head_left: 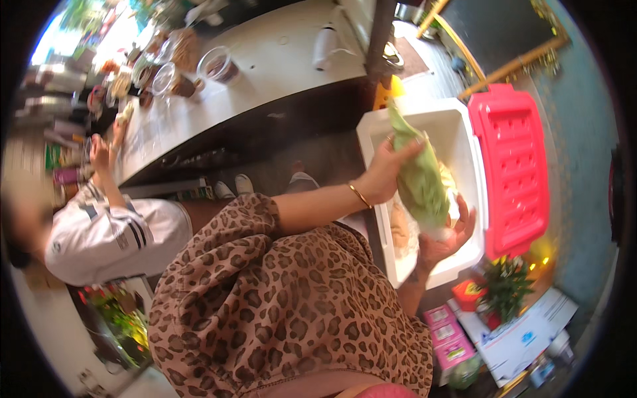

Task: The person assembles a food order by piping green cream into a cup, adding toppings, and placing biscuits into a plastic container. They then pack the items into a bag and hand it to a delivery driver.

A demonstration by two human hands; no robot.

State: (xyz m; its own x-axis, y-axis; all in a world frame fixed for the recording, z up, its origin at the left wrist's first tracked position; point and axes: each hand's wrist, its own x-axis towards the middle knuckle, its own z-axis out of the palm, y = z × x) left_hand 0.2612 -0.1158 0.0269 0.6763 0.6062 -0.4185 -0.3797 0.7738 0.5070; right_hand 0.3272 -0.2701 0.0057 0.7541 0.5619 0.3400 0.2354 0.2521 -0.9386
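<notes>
A long pale green wrinkled bundle (422, 184), pointed at its top end, is held at a slant over an open white cooler box (367, 136). Around its upper part my left hand (388, 171) is closed, the thumb lying across the front; a gold bracelet is on that wrist. My right hand (446, 242) cups the lower end, fingers curved up beside it. Whether the bundle is leaf or a filled bag cannot be made out. Inside the box, partly hidden by my hands, lie yellowish and tan wrapped items (401, 229).
The cooler's red lid (509, 172) stands against its right side. A white counter (279, 50) with plastic cups (217, 65) runs along the far left, where another person (126, 232) works. Papers (524, 331) and a small green plant (505, 292) lie near right.
</notes>
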